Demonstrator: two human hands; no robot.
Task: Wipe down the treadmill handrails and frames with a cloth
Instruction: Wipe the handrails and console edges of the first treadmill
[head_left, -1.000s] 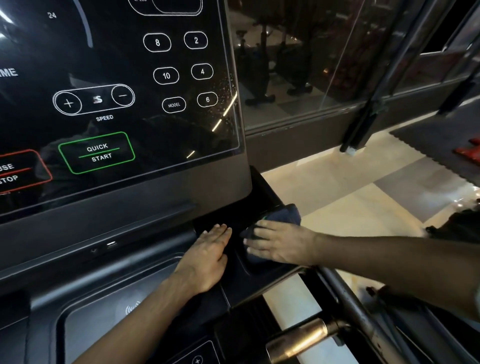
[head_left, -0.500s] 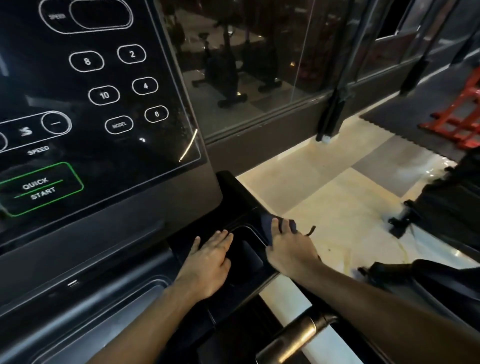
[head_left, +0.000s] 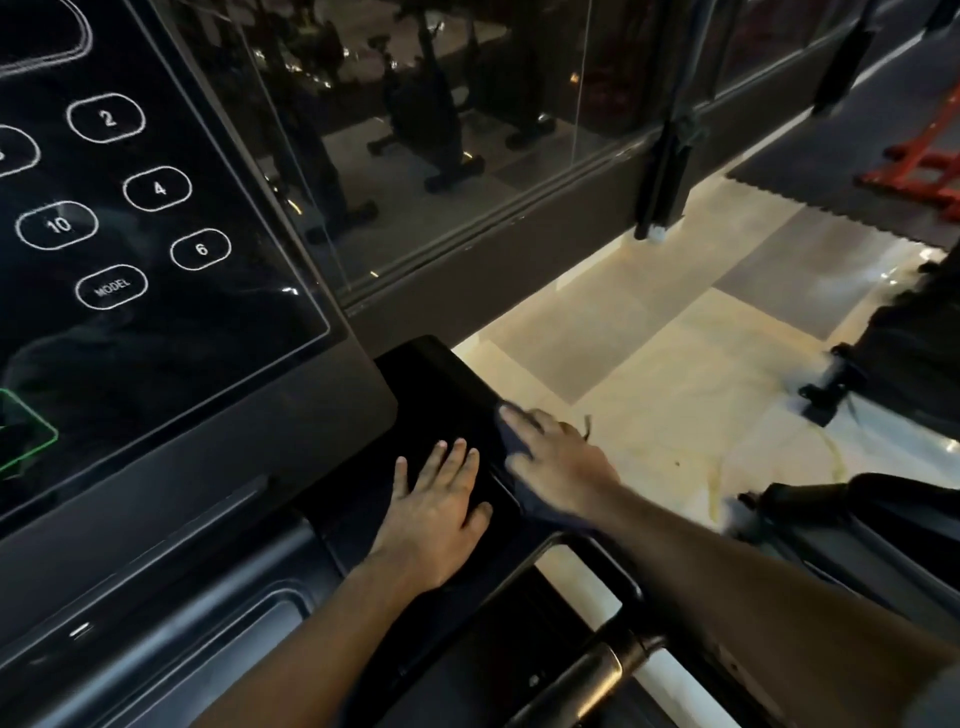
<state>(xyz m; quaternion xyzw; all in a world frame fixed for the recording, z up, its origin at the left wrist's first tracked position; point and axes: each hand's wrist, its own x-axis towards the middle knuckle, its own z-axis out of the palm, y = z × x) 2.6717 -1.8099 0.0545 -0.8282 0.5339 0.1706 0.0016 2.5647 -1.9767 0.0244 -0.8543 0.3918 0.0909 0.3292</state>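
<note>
Left hand (head_left: 436, 512): lay flat, fingers straight, grasping nothing, bracing on the black side panel (head_left: 436, 384) of the treadmill console. Cloth (head_left: 514, 449): dark, draped over that panel's right edge, mostly hidden under the right hand (head_left: 561, 465). Right hand: blurred, its fingers apparently extended and pressing the cloth, not clutching it. Handrail (head_left: 587, 680): lower right, apart from the cloth. Recommended handling: even pressure, overlapping strokes along the edge, cloth wrapped round the lip.

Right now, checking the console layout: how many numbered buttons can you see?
4 readable: the 2 button uppermost, the 4 button below-right, the 10 button leftmost, the 6 button lowest. A cut-off outline at the left edge suggests more hidden.
</note>
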